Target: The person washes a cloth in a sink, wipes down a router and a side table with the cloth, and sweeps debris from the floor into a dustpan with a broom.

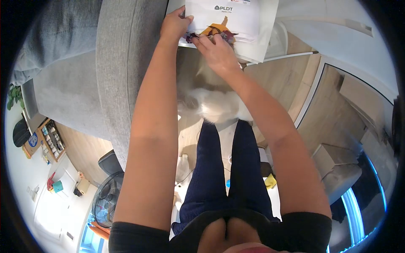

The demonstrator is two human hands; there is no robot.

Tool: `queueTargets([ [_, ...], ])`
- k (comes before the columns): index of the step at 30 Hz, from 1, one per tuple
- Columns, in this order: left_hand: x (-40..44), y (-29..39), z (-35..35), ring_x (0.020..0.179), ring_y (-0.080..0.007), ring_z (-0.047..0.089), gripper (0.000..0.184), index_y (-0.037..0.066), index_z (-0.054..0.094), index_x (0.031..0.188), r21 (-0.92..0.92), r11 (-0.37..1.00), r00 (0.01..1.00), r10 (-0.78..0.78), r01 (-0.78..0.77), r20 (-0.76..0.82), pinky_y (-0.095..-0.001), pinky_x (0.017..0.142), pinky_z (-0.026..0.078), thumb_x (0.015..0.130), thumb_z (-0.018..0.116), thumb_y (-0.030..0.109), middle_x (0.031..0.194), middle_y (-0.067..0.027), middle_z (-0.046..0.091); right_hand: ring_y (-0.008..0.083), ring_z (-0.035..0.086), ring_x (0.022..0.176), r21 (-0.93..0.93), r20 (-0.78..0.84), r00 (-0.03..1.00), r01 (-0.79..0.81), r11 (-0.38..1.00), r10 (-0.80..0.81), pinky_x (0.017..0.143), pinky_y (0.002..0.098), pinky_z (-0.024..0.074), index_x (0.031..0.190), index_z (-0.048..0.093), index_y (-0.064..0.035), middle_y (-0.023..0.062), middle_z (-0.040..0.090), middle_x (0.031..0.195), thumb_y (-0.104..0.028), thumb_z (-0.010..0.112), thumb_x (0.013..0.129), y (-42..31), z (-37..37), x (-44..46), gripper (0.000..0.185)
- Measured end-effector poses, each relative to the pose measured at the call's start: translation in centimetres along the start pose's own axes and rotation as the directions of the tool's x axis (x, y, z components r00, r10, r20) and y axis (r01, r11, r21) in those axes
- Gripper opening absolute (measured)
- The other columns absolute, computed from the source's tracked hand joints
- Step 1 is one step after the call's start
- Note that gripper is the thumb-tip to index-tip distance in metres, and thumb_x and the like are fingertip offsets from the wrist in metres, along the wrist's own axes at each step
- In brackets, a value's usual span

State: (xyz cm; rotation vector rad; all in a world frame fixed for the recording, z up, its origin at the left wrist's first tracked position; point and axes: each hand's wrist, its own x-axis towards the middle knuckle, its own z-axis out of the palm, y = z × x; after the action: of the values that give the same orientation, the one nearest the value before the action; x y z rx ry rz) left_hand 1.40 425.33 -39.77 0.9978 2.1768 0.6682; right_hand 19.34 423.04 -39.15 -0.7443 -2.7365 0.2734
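the right hand (218,55) has its fingertips on orange and dark leaf-like pieces (216,30) at the near edge of a white pldt-marked package (239,17) on a white worktop (254,52); i cannot tell whether it grips them. the left hand (175,25), fingers bent, is at the package's left edge, its grasp unclear.

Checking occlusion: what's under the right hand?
Orange and dark leaf-like pieces show beyond the right hand; whatever lies directly beneath it is covered.
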Motion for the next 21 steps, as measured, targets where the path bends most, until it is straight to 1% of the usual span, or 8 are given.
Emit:
queueTargets([
  [3, 0.3, -0.3, -0.2, 0.071, -0.015, 0.059, 0.054, 0.015, 0.053, 0.123, -0.001, 1.0, 1.0, 0.013, -0.013, 0.008, -0.028, 0.067, 0.047, 0.072, 0.071, 0.026, 0.083, -0.0076, 0.062, 0.0246, 0.048, 0.084, -0.009, -0.016, 0.999, -0.052, 0.999, 0.051, 0.07, 0.0313, 0.0501, 0.11, 0.057, -0.0139, -0.0003, 0.046, 0.1, -0.009, 0.052, 0.077, -0.4, -0.5, -0.2, 0.035],
  [8, 0.6, -0.8, 0.2, 0.071, -0.0145, 0.059, 0.054, 0.015, 0.053, 0.123, -0.019, 1.0, 1.0, 0.019, -0.019, 0.013, -0.0278, 0.067, 0.047, 0.072, 0.07, 0.027, 0.082, -0.0069, 0.062, 0.024, 0.046, 0.08, -0.066, 0.077, 0.979, -0.182, 0.981, 0.186, 0.068, 0.0304, 0.0501, 0.11, 0.057, -0.0133, 0.001, 0.045, 0.096, -0.01, 0.052, 0.078, 0.0, -1.3, -1.7, 0.034],
  [10, 0.1, 0.0, 0.0, 0.071, -0.0142, 0.058, 0.054, 0.015, 0.053, 0.123, -0.021, 1.0, 1.0, 0.015, -0.015, 0.018, -0.0275, 0.067, 0.047, 0.073, 0.07, 0.026, 0.082, -0.0067, 0.062, 0.024, 0.047, 0.08, -0.047, 0.089, 0.981, -0.171, 0.984, 0.175, 0.068, 0.0301, 0.0501, 0.111, 0.057, -0.0132, 0.0009, 0.045, 0.096, -0.011, 0.052, 0.078, -0.7, -1.3, -1.0, 0.033],
  [13, -0.2, 0.7, -0.3, 0.069, -0.0131, 0.057, 0.053, 0.014, 0.053, 0.123, 0.081, 0.997, 1.0, -0.004, 0.003, 0.017, -0.0268, 0.066, 0.047, 0.074, 0.07, 0.023, 0.082, -0.0058, 0.063, 0.0239, 0.046, 0.081, -0.004, 0.078, 0.982, -0.172, 0.985, 0.171, 0.067, 0.0292, 0.0496, 0.111, 0.057, -0.0127, 0.0007, 0.045, 0.094, -0.012, 0.052, 0.078, -1.4, -0.9, -0.1, 0.033],
  [15, 0.0, 0.3, -0.3, 0.078, -0.0174, 0.062, 0.053, 0.019, 0.052, 0.123, 0.041, 0.999, 0.998, -0.034, 0.032, 0.045, -0.0317, 0.073, 0.048, 0.073, 0.068, 0.028, 0.086, -0.0058, 0.066, 0.0244, 0.046, 0.082, 0.021, 0.065, 0.983, -0.174, 0.984, 0.173, 0.068, 0.0293, 0.0479, 0.112, 0.057, -0.0123, 0.0008, 0.046, 0.094, -0.011, 0.051, 0.078, -1.1, -1.0, -0.4, 0.034],
  [18, 1.0, -1.2, 0.2, 0.08, -0.0171, 0.062, 0.054, 0.021, 0.051, 0.125, 0.022, 1.0, 0.999, -0.004, 0.003, 0.051, -0.0315, 0.074, 0.048, 0.074, 0.068, 0.029, 0.089, -0.0052, 0.066, 0.0247, 0.046, 0.082, -0.086, 0.094, 0.975, -0.193, 0.977, 0.201, 0.07, 0.031, 0.0469, 0.114, 0.055, -0.0137, 0.0007, 0.047, 0.097, -0.009, 0.05, 0.079, 0.9, -2.1, -2.4, 0.037],
  [19, 1.0, -1.0, 0.2, 0.08, -0.0171, 0.062, 0.054, 0.021, 0.051, 0.125, 0.02, 1.0, 0.999, -0.004, 0.003, 0.051, -0.0315, 0.074, 0.048, 0.074, 0.068, 0.029, 0.089, -0.0052, 0.066, 0.0253, 0.047, 0.082, -0.063, 0.093, 0.968, -0.227, 0.972, 0.233, 0.073, 0.0329, 0.0463, 0.116, 0.054, -0.0168, 0.001, 0.05, 0.1, -0.006, 0.048, 0.078, 1.9, -2.2, -3.4, 0.04],
  [21, 1.0, -0.6, 0.2, 0.084, -0.0175, 0.062, 0.054, 0.021, 0.05, 0.125, 0.032, 0.998, 0.996, -0.063, 0.061, 0.069, -0.0315, 0.077, 0.048, 0.075, 0.068, 0.03, 0.093, -0.0049, 0.065, 0.0254, 0.047, 0.082, -0.086, 0.059, 0.962, -0.26, 0.962, 0.265, 0.073, 0.033, 0.0462, 0.116, 0.054, -0.018, 0.001, 0.051, 0.099, -0.006, 0.048, 0.077, 4.4, -2.8, -5.6, 0.042],
])
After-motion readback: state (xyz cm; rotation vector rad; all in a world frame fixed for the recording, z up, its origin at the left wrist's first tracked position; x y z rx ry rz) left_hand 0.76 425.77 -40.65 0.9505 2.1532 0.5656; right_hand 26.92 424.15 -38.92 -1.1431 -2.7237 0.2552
